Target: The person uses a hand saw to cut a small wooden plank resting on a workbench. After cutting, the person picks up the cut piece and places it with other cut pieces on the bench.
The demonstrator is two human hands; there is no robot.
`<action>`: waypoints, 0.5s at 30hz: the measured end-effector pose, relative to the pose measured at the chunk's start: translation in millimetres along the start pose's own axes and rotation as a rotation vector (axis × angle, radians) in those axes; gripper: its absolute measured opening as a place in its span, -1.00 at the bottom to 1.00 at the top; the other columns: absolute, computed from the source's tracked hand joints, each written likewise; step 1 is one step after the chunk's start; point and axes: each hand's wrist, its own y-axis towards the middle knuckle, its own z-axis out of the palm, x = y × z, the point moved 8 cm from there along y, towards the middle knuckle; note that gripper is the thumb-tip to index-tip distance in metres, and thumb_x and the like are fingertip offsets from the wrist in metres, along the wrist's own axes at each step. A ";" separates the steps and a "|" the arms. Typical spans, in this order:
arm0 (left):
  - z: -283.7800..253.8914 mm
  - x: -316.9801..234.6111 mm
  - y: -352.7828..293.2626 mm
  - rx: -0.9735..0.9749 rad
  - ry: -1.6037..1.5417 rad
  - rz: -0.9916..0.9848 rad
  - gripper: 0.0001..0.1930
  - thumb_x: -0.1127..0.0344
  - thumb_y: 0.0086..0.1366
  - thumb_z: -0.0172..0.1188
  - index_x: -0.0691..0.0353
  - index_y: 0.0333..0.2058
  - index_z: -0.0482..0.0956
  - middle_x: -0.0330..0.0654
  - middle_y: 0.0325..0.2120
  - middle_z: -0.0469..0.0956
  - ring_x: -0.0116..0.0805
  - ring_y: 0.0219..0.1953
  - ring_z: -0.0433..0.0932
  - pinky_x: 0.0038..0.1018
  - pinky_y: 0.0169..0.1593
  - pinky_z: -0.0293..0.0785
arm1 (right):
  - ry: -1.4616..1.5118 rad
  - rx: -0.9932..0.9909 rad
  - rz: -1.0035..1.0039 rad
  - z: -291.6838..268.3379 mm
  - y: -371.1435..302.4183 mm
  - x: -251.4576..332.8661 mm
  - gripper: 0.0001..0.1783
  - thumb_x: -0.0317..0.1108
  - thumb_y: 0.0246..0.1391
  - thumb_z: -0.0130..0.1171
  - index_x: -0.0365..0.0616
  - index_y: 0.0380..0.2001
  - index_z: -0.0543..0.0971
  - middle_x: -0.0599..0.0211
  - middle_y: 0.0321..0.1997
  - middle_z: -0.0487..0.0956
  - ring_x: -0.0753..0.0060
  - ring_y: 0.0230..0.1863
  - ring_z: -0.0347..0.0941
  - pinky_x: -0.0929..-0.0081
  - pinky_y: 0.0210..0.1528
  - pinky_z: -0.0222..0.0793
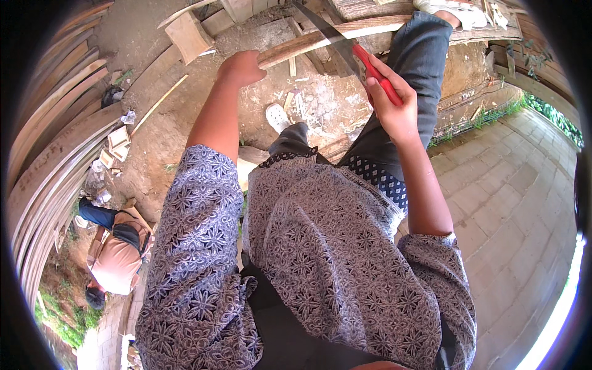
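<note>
My right hand is wrapped round the red handle of a hand saw. The saw's long grey blade runs up and to the left, lying across a long narrow wooden board. My left hand is closed round the board's left end. From there the board slants up to the right, its far end beside my raised knee. My leg in dark trousers is bent there, with the foot resting up on timber. Whether the saw teeth have cut into the wood cannot be made out.
Long planks are stacked along the left. Wood offcuts and a thin stick lie on the dirt. A short wooden block stands beyond my left hand. Another person is at lower left. Paving stretches to the right.
</note>
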 end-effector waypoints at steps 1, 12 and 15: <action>0.1 -0.6 0.4 0.008 0.001 -0.001 -0.45 0.12 0.13 0.32 0.12 0.11 0.60 0.00 0.03 0.65 0.01 0.10 0.61 -0.12 0.18 0.53 | -0.008 0.001 0.002 -1.1 -0.1 1.2 -0.56 -0.38 0.26 0.30 -0.19 0.20 0.60 0.21 0.01 0.71 0.59 -0.03 0.56 0.58 0.09 0.45; -4.7 -2.1 -0.9 -0.078 -0.002 -0.011 -0.55 0.12 0.13 0.35 0.16 -0.02 0.64 0.03 -0.12 0.69 0.01 -0.02 0.66 -0.13 0.07 0.56 | -0.055 0.024 -0.021 13.7 45.0 15.9 -0.59 -0.37 0.23 0.29 -0.20 0.13 0.64 0.22 -0.10 0.73 0.62 -0.14 0.57 0.58 -0.01 0.48; -6.9 -4.5 -2.3 -0.074 0.000 -0.004 -0.55 0.12 0.13 0.34 0.16 -0.02 0.64 0.03 -0.13 0.69 0.01 -0.02 0.66 -0.12 0.05 0.56 | -0.040 0.010 -0.047 12.4 39.0 14.5 -0.60 -0.37 0.24 0.29 -0.22 0.13 0.64 0.25 -0.09 0.72 0.65 -0.15 0.55 0.60 -0.03 0.48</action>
